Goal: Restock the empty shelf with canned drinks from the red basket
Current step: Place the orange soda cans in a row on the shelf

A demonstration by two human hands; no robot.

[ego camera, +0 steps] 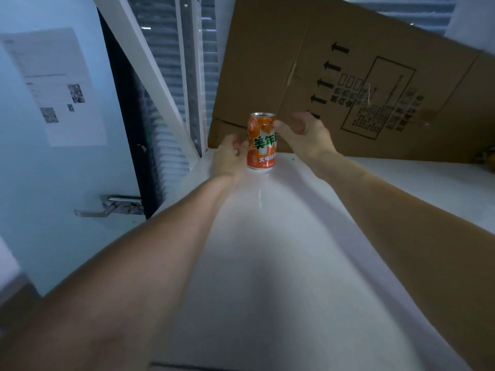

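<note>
1 orange can (262, 142) upright on white shelf (281, 236), far end, near cardboard (334, 84) | left hand (227, 159) fingers curled round can's lower side | right hand (305, 135) thumb on upper side, fingers loosely curled behind | door (53, 156) left

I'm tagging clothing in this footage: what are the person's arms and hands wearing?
Nothing visible. Both forearms are bare right down to the frame's lower edge, with no sleeve in view. The left hand and right hand are ungloved, and no watch, bracelet or ring shows on either wrist or on the fingers in view.
</note>
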